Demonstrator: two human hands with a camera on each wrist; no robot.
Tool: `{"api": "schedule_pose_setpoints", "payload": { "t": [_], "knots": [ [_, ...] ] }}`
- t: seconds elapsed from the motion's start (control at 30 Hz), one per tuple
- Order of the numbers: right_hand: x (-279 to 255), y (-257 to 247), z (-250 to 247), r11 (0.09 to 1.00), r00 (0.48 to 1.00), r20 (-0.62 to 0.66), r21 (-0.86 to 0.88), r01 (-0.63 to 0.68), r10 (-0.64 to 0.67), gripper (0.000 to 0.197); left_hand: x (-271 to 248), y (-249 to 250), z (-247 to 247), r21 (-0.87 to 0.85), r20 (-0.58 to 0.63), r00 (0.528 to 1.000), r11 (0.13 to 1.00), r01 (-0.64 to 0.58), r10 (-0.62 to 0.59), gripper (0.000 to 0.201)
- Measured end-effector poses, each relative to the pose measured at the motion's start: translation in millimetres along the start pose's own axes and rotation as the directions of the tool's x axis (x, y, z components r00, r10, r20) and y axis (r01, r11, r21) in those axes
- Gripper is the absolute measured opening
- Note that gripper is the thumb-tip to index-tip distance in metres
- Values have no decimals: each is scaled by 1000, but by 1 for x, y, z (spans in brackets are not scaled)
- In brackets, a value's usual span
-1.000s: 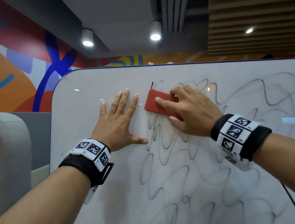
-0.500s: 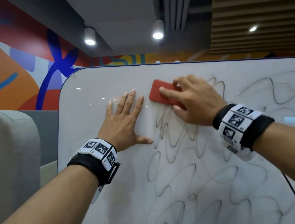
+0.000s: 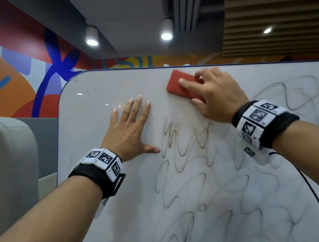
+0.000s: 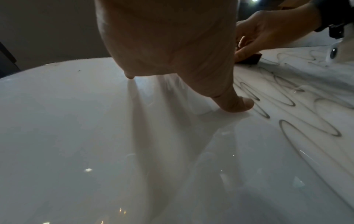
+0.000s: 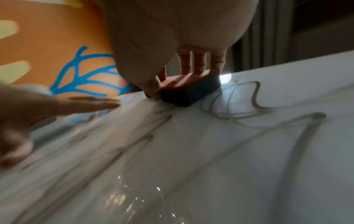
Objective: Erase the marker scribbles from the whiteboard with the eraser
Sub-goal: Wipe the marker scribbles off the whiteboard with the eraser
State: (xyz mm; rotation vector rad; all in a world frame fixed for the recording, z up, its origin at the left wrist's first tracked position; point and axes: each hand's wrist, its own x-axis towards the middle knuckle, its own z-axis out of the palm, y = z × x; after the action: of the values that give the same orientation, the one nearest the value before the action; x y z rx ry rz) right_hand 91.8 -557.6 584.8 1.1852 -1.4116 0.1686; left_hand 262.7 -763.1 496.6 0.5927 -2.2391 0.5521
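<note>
The red eraser [image 3: 184,87] lay flat against the whiteboard [image 3: 101,126] just below its top edge, grasped by the right hand [image 3: 217,96], thumb on one long side and fingers over the back and the far side. Grey marker scribbles [image 3: 199,185] covered the board below and to the right of it; a smeared strip ran down from the eraser. The left hand [image 3: 130,131] pressed flat on bare board to the eraser's left, fingers straight, holding nothing, well inside the rounded left corner. A black cable [image 3: 316,199] hung from the right wristband [image 3: 259,123].
</note>
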Motion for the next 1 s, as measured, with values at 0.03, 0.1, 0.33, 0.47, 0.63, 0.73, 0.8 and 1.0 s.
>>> {"api": "schedule_pose_setpoints", "payload": {
  "t": [0.03, 0.1, 0.33, 0.47, 0.63, 0.73, 0.8, 1.0],
  "knots": [
    [3, 0, 0, 998, 998, -16, 11, -63, 63, 61, 0, 0, 0, 0, 4, 1000, 1000, 1, -1, 131],
    [-2, -12, 4, 992, 992, -21, 18, -121, 121, 61, 0, 1, -1, -1, 7, 1000, 1000, 2, -2, 130],
    [-23, -22, 9, 978, 976, 75, -14, 208, -206, 57, -1, 2, -2, 0, 10, 1000, 1000, 4, -4, 131],
    [9, -6, -3, 999, 999, 31, 2, -33, 33, 60, -2, 2, -1, -11, 0, 1000, 1000, 1, -1, 131],
    [-6, -42, 13, 999, 1000, 16, 34, -27, 27, 60, -2, 3, -1, -8, -11, 1000, 1000, 2, -2, 130],
    [-28, -45, 20, 978, 977, 55, 30, 205, -206, 56, -3, 3, -1, -17, -15, 1000, 1000, -2, 2, 129],
    [-23, -32, 14, 966, 963, 74, 9, 258, -258, 54, -3, 2, -1, -16, -19, 1000, 1000, -3, 2, 129],
    [-2, -11, 3, 996, 996, -17, 33, -88, 89, 59, -2, 2, 1, -17, -18, 1000, 1000, -4, 4, 128]
  ]
}}
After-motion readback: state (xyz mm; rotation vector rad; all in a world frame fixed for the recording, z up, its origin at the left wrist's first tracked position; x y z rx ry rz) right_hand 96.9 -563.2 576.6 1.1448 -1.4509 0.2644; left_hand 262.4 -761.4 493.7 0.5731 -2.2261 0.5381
